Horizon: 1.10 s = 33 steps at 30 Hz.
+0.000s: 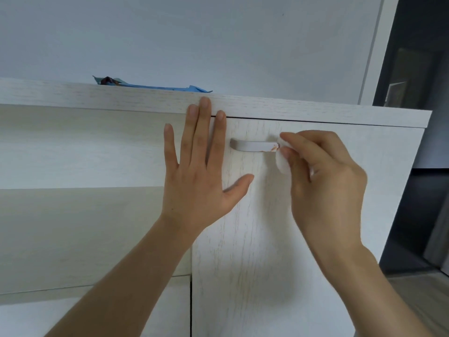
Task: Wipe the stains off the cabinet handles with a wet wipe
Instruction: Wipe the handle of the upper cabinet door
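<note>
A pale grey cabinet handle [252, 145] sits near the top of a light wood-grain cabinet door [255, 239]. An orange-brown stain [274, 148] marks the handle's right end. My right hand [325, 181] pinches a folded white wet wipe [281, 162] and holds it against that right end. My left hand [199, 166] lies flat with straight, spread fingers on the door's upper left corner, fingertips reaching the cabinet's top board.
A blue wrapper or packet [155, 86] lies on the cabinet top [315, 110]. An open shelf recess [85, 147] is left of the door. A dark doorway or glass panel [418, 93] stands to the right.
</note>
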{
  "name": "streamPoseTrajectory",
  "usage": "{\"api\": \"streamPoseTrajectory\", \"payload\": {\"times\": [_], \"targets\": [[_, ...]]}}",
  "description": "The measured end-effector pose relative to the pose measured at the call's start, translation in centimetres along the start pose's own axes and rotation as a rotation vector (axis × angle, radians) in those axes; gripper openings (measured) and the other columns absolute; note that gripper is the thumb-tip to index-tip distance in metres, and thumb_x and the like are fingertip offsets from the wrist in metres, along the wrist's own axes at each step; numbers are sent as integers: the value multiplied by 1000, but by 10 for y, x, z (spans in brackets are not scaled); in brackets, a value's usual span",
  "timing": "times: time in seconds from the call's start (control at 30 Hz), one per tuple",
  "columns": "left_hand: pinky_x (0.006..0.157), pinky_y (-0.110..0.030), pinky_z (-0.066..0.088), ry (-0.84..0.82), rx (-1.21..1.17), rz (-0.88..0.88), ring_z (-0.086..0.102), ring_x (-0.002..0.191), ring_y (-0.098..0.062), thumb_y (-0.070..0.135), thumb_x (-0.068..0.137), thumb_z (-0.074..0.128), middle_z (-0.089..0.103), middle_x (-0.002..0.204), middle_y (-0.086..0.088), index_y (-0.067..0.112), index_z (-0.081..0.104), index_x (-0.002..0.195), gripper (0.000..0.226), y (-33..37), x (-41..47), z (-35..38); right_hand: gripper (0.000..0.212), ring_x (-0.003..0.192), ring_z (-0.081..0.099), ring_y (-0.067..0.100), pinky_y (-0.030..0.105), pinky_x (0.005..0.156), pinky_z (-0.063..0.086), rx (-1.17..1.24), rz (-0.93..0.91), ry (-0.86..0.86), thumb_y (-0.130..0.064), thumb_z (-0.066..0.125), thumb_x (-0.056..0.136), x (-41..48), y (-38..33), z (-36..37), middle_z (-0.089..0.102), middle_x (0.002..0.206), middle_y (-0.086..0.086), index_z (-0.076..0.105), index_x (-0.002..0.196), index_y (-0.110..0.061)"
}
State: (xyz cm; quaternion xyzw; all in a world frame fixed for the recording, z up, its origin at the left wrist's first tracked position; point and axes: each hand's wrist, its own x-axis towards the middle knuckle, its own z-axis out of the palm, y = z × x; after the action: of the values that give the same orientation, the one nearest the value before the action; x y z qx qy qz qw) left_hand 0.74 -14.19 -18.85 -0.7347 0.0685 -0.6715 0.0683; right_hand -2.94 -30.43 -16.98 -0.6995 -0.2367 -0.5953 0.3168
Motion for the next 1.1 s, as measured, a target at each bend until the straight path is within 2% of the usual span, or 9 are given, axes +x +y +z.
{"api": "streamPoseTrajectory", "payload": {"times": [0.13, 0.27, 0.33, 0.43, 0.57, 0.7, 0.8, 0.87, 1.1], "targets": [[114, -56, 12, 1, -15, -8, 17, 142, -33, 62, 87, 47, 11, 151, -18, -1, 28, 145, 88, 0, 1, -1, 24, 86, 54, 12, 3, 79, 36, 12, -75, -71, 1, 58, 86, 1, -6, 2, 65, 98, 8, 68, 108, -4], [115, -56, 11, -11, -11, -12, 16, 143, -33, 62, 86, 48, 13, 152, -19, -1, 27, 146, 89, 0, 0, -1, 22, 86, 50, 0, 0, 75, 37, 75, 54, 69, -3, 57, 90, -2, 5, -7, 58, 96, 1, 67, 109, -7], [115, -56, 11, -12, -13, -12, 16, 143, -33, 62, 86, 48, 16, 152, -21, -1, 26, 146, 90, 0, 0, 0, 22, 86, 49, 0, 0, 75, 37, 68, 73, 68, -2, 59, 89, -6, 3, -3, 59, 96, 2, 68, 109, -6], [115, -57, 13, 11, -25, -11, 18, 142, -34, 61, 87, 48, 19, 152, -22, -1, 28, 145, 87, 0, 0, 1, 23, 84, 55, 12, 3, 74, 36, 55, -9, 8, 3, 61, 86, -4, -7, 7, 64, 95, 7, 69, 106, -5], [115, -57, 13, 28, -38, -5, 18, 143, -33, 60, 87, 48, 12, 151, -18, -1, 28, 145, 87, 0, -1, 2, 23, 82, 59, 21, 3, 75, 35, 15, -6, 17, 4, 60, 84, 0, -13, 9, 65, 94, 8, 69, 104, -3], [115, -56, 14, 44, -48, -20, 20, 143, -32, 58, 87, 50, 16, 151, -19, 0, 31, 144, 84, 1, 0, 1, 23, 84, 53, 8, 4, 77, 36, 86, -35, -46, 0, 58, 86, -1, -17, 10, 61, 93, 0, 69, 105, -8], [115, -57, 12, 4, -40, -14, 17, 143, -32, 61, 87, 48, 18, 152, -21, 0, 28, 145, 87, 0, -1, 0, 20, 82, 50, -3, 2, 73, 37, 129, 61, 106, -5, 58, 90, -5, -4, 3, 55, 96, -5, 67, 108, -9], [115, -57, 11, -8, -32, -14, 16, 143, -33, 62, 86, 48, 16, 153, -20, 0, 27, 146, 89, 0, -1, 0, 22, 84, 51, -6, 2, 74, 38, 139, 103, 177, -2, 61, 89, -12, 1, 4, 54, 99, -4, 66, 109, -8], [117, -51, 10, -9, -75, 19, 13, 144, -32, 60, 86, 50, 8, 152, -16, -1, 25, 146, 89, -5, 0, -3, 24, 88, 53, 2, 6, 77, 42, 128, 16, 165, 2, 65, 85, -13, -1, 16, 56, 96, -3, 68, 108, -4]]}}
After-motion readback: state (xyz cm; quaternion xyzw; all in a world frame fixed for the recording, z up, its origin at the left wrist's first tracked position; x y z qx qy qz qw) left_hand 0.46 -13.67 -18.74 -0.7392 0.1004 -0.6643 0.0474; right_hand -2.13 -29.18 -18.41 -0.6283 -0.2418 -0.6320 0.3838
